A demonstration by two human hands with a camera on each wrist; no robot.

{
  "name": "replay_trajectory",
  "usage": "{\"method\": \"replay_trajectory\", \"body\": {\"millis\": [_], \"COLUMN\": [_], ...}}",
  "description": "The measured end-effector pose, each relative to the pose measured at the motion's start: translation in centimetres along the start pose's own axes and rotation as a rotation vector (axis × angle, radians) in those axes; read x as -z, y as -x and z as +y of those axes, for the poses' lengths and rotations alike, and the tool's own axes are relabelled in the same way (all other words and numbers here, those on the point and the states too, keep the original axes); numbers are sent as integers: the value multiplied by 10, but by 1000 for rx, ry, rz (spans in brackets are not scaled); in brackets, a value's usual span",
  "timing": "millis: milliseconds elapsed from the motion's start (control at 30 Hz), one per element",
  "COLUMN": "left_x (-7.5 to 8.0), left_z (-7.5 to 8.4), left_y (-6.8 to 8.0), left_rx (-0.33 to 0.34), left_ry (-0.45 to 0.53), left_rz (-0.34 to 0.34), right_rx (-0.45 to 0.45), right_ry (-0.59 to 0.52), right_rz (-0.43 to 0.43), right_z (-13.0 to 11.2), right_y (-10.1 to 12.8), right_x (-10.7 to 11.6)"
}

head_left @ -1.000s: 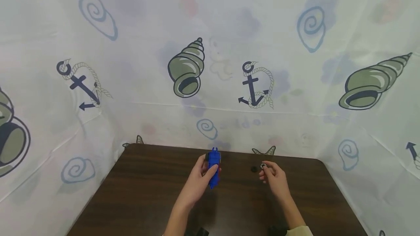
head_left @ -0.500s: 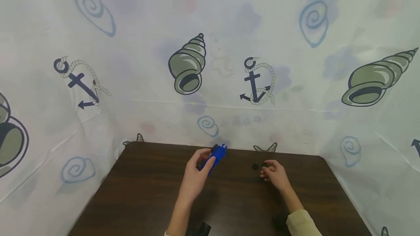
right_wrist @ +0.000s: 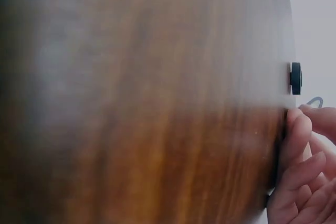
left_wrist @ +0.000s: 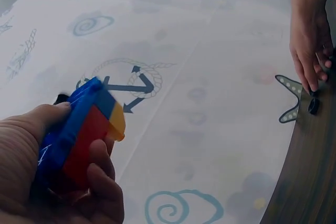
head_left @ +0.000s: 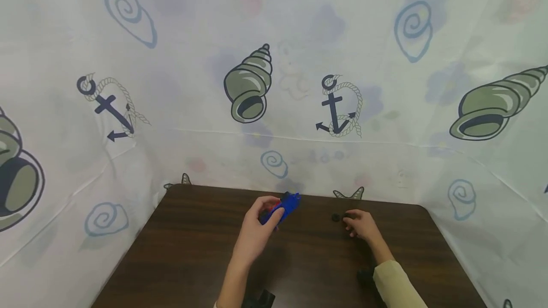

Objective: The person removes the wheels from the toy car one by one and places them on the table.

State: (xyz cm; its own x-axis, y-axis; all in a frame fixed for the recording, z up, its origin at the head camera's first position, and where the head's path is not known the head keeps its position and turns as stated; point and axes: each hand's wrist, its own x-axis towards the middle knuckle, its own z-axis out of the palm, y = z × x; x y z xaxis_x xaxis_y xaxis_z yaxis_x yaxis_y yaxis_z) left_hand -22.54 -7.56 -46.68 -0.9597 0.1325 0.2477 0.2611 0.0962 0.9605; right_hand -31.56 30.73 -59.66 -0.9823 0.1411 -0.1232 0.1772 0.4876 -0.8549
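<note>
My left hand [head_left: 259, 232] grips a blue toy block [head_left: 283, 206] and holds it tilted above the dark wooden table [head_left: 192, 251]. In the left wrist view the same block [left_wrist: 79, 135] shows red and yellow faces, with the thumb and fingers [left_wrist: 102, 182] wrapped round it. My right hand [head_left: 361, 225] rests low on the table with loosely bent fingers, its fingertips next to a small black disc [head_left: 335, 217]. The disc [right_wrist: 295, 78] lies just beyond the fingers [right_wrist: 296, 166] in the right wrist view. Nothing shows in the right hand's grasp.
A white cloth printed with shells and anchors [head_left: 338, 108] hangs right behind the table and on both sides. The table's far edge runs just past the hands. A pale sleeve [head_left: 396, 284] covers the right forearm.
The left hand tilted the blue block from upright to leaning right and lifted it a little. The right hand, which pinched a small silvery piece, lowered to the table beside the black disc.
</note>
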Motion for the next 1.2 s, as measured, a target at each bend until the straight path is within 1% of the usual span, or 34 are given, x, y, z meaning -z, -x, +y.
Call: {"method": "replay_trajectory", "body": {"millis": [133, 233, 400, 500, 667, 900, 1067, 1200], "left_x": [-1, 0, 0, 1, 2, 2, 1, -1], "left_z": [-1, -1, 0, 0, 2, 4, 3, 3], "left_y": [1, 1, 1, 2, 3, 3, 2, 2], "left_rx": [18, 29, 18, 21, 17, -4, 6, -3], "left_ry": [-29, -24, -43, -61, -44, 66, 76, 72], "left_rz": [12, 16, 14, 1, -21, -76, -81, -86], "right_rx": [-14, -13, 10, 2, -2, -25, -26, -36], "right_ry": [35, 80, 142, 159, 153, 148, 132, 85], "right_rz": [13, 30, 48, 49, 42, 41, 39, 28], "right_z": [-1, -4, -9, -9, -7, -11, -11, -9], "right_y": [-1, -1, 0, 1, 0, -2, -2, 0], "right_x": [1, 1, 1, 1, -1, -1, 0, 2]}}
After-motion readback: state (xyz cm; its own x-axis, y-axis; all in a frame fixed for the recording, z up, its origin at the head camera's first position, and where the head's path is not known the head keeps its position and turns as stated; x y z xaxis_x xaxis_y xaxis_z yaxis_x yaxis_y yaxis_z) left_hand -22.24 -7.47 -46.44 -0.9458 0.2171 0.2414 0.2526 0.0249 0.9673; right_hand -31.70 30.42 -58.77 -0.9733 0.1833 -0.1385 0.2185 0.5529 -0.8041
